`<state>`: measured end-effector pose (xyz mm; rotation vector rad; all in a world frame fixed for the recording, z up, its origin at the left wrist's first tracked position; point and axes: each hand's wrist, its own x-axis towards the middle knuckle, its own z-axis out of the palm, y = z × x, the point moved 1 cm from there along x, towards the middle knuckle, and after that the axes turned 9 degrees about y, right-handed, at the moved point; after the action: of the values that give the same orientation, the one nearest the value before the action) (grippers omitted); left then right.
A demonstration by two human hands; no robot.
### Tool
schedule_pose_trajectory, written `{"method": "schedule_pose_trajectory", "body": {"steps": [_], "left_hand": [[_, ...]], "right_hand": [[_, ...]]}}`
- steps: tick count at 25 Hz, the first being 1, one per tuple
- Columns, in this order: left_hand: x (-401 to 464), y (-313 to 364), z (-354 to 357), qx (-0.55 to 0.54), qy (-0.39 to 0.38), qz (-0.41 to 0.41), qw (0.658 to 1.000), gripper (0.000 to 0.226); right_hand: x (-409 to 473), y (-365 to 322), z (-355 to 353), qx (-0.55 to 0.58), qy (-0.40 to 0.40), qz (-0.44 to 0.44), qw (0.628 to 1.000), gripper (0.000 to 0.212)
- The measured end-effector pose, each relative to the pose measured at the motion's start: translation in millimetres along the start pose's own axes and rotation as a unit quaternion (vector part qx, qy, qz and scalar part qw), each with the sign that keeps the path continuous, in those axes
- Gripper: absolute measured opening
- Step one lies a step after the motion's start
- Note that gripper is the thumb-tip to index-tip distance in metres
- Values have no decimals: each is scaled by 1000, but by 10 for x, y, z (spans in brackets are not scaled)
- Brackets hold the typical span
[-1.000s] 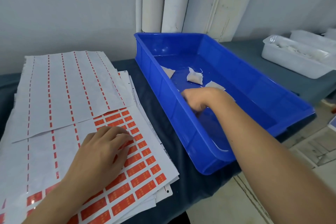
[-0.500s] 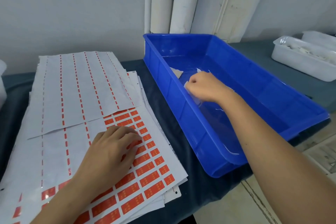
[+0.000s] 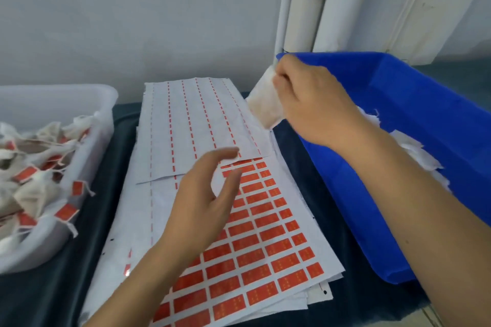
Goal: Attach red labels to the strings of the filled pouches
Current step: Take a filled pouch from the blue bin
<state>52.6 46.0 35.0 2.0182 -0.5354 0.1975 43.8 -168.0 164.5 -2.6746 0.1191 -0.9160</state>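
Note:
My right hand (image 3: 313, 103) grips a white filled pouch (image 3: 264, 99) and holds it in the air above the left rim of the blue bin (image 3: 425, 125), over the top of the label sheets. My left hand (image 3: 207, 194) hovers with relaxed, straight fingers above the sheet of red labels (image 3: 268, 236); it holds nothing. A used sheet with only thin red strips (image 3: 196, 125) lies over the upper part of the stack. A few more white pouches (image 3: 414, 151) lie in the blue bin behind my right forearm.
A clear plastic tub (image 3: 87, 125) at the left holds several pouches with red labels on their strings (image 3: 39, 178). A dark cloth (image 3: 300, 167) covers the table. White rolls (image 3: 308, 2) lean against the wall behind the blue bin.
My right hand has come out of the blue bin to the left with a pouch in it. My left hand has lifted off the label sheet. The view has swung left, showing the clear tub.

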Motion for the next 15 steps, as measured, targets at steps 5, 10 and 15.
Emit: {"method": "schedule_pose_trajectory", "body": {"steps": [5,10,15], "left_hand": [[181,-223,-300,-5,51,-42,998,75],[107,-584,-357,-25,52,-101,993,17],[97,-656,-335,-74,62,-128,987,9]], "right_hand": [[-248,-503,677,115,-210,-50,970,16],[-528,-544,1205,222,-234,15,946,6],[-723,-356,1367,274,-168,97,942,3]]}}
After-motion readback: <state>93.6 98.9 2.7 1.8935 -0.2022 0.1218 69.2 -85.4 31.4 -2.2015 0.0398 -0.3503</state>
